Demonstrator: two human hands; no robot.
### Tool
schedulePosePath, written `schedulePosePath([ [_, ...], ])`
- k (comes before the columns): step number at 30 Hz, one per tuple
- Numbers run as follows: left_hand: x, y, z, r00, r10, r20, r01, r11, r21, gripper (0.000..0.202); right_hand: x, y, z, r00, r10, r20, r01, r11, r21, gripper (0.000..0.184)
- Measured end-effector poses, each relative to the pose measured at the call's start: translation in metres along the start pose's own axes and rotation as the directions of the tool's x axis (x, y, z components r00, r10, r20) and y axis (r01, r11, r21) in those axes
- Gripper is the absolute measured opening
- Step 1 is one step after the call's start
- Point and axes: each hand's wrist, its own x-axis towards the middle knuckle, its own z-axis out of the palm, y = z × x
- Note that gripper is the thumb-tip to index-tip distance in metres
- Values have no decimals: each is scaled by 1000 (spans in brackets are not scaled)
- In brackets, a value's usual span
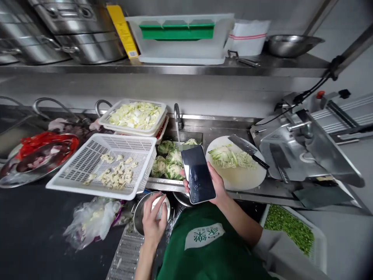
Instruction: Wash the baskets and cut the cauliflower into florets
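My right hand (218, 182) is wrapped round a smartphone (198, 175), whose dark screen faces up towards me. Fingertips show along the phone's left edge. Over a metal pot (140, 212) on the floor side of the counter, my left hand (155, 217) hangs with its fingers bent and apart, and I see nothing held in it. Behind the phone, several cauliflower-like or cabbage heads (174, 171) lie in the sink under a running tap (177, 116). To the right, a round white cutting board (237, 182) carries cut cabbage (223, 155) and a cleaver (243, 144).
A white basket (70, 175) with pale chopped pieces stands left of the sink. Behind it, stacked trays (128, 128) hold cut cabbage. Farther left is a bowl of red peppers (37, 144). A metal slicer (305, 151) stands right, above a crate of chopped greens (288, 229).
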Motion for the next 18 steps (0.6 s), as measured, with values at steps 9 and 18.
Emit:
schedulePosePath([
  [9,-16,-6,59,935,-197,293,219,975,-43,34,-29,-54,-3,997,-66,33,70,983,-167,82],
  [18,11,30,118,900,-171,402,231,967,-105,33,-46,-114,-23,989,-141,41,146,966,-211,81],
])
